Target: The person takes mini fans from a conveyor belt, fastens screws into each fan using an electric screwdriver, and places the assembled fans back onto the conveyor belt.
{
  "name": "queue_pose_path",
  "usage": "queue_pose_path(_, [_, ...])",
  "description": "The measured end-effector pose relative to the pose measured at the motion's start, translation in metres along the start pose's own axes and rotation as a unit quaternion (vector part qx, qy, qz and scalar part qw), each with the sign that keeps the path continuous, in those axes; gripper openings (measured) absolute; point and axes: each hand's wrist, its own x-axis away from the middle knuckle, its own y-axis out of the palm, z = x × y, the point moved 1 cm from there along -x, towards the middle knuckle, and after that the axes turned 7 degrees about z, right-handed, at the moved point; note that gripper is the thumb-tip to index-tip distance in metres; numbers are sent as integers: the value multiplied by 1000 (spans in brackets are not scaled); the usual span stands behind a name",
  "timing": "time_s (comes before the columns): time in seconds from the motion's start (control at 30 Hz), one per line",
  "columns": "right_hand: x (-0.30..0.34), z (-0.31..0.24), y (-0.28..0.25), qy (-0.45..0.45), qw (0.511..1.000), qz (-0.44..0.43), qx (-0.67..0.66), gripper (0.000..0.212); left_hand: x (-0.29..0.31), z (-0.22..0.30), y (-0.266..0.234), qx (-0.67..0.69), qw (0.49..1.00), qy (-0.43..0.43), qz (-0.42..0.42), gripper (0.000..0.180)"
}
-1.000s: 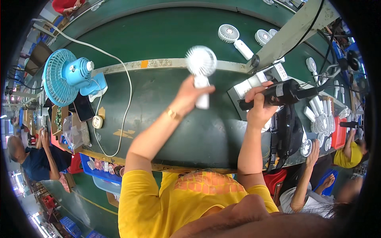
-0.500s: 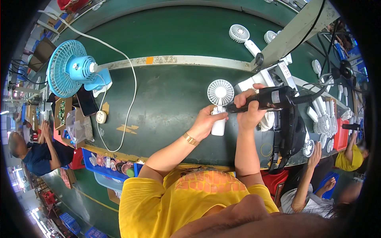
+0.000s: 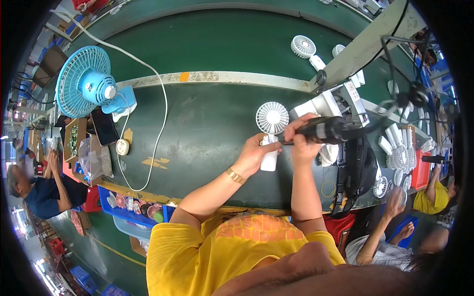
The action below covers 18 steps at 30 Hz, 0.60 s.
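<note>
A small white handheld fan (image 3: 272,118) lies over the dark green table, its round head pointing away from me. My left hand (image 3: 256,154) grips its handle, thumb across the top. In my right hand (image 3: 302,140) is a black electric screwdriver (image 3: 326,129), held level and slightly blurred by motion. Its tip meets the fan near the neck, beside my left thumb; the exact contact point is too small to make out. A black cable runs from the tool's back end to the right.
A blue desk fan (image 3: 86,86) with a white cord (image 3: 164,93) stands at the left. A black bag (image 3: 356,172) lies to the right. More white fans (image 3: 399,158) sit by a red bin (image 3: 421,170). A blue drawer (image 3: 131,214) hangs below the table edge. Co-workers sit on both sides.
The screwdriver's rear end has dipped and swung slightly toward me, and its cable has shifted. The fan stays in my left hand, almost in place. The whole view has moved a little.
</note>
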Motion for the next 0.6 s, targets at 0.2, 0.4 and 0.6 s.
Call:
queue_pose_path(0.2, [-13,-22,0,-38,999,15,-31,69,0,1,-2,-30,999,-4,-9,20])
queue_pose_path(0.4, [-15,-19,3,-26,998,5,-65,67,0,0,-2,-23,1000,-10,-10,18])
queue_pose_path(0.6, [-12,-1,1,17,994,-26,-103,63,1,0,0,-16,1000,-13,-5,20])
